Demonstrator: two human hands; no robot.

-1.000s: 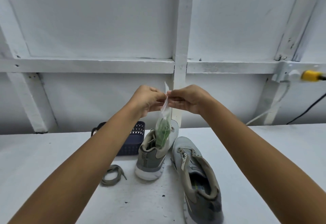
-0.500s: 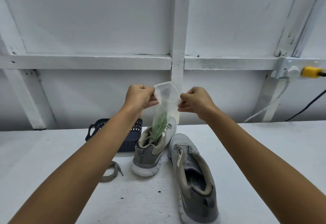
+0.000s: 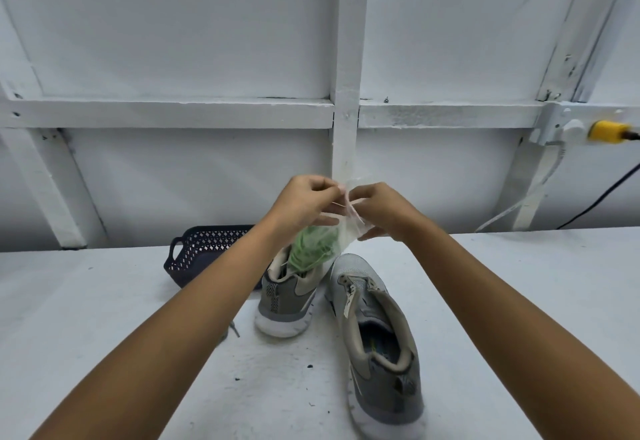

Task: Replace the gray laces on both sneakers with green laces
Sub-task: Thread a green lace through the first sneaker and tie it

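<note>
Green laces (image 3: 313, 247) sat bunched in a clear plastic bag (image 3: 350, 228) that we held in the air, just above the far sneaker (image 3: 284, 304). Our left hand (image 3: 304, 198) and right hand (image 3: 381, 209) both pinched the bag's top, fingers curled, hands close together. Near sneaker (image 3: 381, 353) stood just beside the far one on the white table (image 3: 86, 318). Dark basket (image 3: 204, 252) stood behind our left forearm. A bit of gray lace (image 3: 232, 329) poked out beside that arm.

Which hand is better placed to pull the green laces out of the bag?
Probably left: the left hand pinches the bag at its rim, just above the green laces; the right hand grips its side and could steady it.
</note>
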